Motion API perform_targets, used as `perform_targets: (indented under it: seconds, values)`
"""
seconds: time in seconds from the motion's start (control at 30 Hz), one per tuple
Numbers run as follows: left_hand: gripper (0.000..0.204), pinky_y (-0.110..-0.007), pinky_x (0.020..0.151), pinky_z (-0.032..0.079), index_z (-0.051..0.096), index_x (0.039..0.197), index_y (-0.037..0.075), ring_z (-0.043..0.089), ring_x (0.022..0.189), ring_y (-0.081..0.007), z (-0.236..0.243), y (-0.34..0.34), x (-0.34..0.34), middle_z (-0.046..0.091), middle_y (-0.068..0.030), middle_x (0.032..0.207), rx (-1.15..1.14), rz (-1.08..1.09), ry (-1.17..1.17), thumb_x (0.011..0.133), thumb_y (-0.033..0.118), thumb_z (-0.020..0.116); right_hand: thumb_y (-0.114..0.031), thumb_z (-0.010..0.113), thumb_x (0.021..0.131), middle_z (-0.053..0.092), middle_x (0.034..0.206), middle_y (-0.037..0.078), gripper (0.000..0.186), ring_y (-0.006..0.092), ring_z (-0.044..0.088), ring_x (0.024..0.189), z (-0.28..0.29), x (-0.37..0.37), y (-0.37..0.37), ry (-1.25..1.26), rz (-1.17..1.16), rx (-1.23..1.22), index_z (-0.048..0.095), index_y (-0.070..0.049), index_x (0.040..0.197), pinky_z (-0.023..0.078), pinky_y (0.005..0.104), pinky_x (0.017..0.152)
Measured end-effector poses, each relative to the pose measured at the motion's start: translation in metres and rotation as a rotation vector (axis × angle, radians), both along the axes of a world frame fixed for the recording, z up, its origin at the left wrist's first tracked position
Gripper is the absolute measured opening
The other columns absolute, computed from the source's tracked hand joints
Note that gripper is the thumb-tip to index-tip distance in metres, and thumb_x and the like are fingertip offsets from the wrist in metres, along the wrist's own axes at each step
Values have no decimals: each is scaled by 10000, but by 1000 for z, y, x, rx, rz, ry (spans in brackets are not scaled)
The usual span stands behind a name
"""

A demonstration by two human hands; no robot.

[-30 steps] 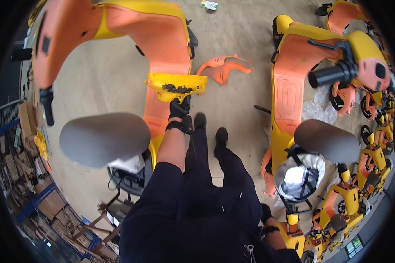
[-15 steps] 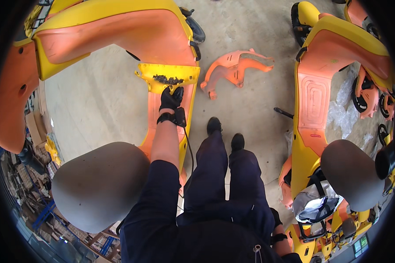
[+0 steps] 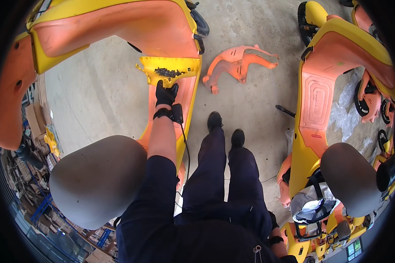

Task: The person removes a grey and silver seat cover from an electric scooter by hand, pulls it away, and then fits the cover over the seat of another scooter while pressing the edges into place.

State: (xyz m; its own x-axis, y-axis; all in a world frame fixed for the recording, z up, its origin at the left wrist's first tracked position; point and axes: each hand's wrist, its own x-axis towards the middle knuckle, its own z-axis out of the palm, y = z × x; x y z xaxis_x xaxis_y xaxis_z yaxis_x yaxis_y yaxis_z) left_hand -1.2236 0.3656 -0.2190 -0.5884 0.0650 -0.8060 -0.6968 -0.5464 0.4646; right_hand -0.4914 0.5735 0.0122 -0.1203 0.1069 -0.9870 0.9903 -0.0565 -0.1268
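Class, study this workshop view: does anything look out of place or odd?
Yes. An orange panel lies loose on the floor between the left scooter and right scooter, attached to neither. Crumpled clear plastic litters the floor too. Oddly, the yellow piece in the left hand carries small dark bits.

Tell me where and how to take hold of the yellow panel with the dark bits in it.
Grip the yellow panel by the middle of its near edge, coming from the person's side, as the gloved left hand does. The dark bits lie in its hollow, beyond that edge. They look loose, so keeping it level seems wise.
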Motion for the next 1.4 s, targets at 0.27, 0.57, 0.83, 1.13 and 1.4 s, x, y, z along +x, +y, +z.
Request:
perform_targets:
  seconds: [0.27, 0.57, 0.83, 1.13, 1.4]
  values:
    - [569, -507, 805, 487, 335, 1231, 58, 523, 916, -365, 38, 11, 67, 462, -202, 1101, -108, 194, -160, 844, 433, 515, -203, 473, 864, 646, 923, 100, 241, 204, 603, 836, 27, -3, 4, 168, 48, 5, 626, -55, 977, 470, 322, 725]
    - [304, -296, 529, 463, 556, 874, 52, 532, 543, -189, 216, 89, 246, 553, -86, 692, 39, -439, -155, 874, 352, 513, -198, 492, 858, 626, 789, 57, 181, 178, 582, 689, -12, 23, 71, 21, -533, -166, 630, -82, 841, 465, 286, 610]
    - [349, -251, 610, 485, 546, 1129, 65, 578, 724, -110, 402, -41, 345, 586, -49, 929, -517, -1018, 525, 868, 296, 555, -173, 524, 828, 608, 854, 132, 244, 264, 610, 706, -23, -128, 79, 369, 85, -314, 545, -11, 1009, 511, 396, 601]
    - [314, -228, 647, 472, 505, 1169, 64, 559, 757, -93, 483, -270, 503, 584, -18, 910, -535, -408, 502, 896, 217, 518, -151, 475, 858, 599, 839, 174, 179, 290, 574, 586, 18, -243, -25, 427, 239, -223, 523, -38, 988, 490, 406, 504]
    - [389, -332, 673, 523, 530, 1122, 37, 596, 861, -192, 381, -455, 744, 594, -89, 994, -450, 23, 52, 781, 201, 621, -209, 529, 840, 538, 821, 102, 155, 293, 582, 618, 92, -221, -174, 501, 32, -262, 499, -131, 971, 492, 448, 520]
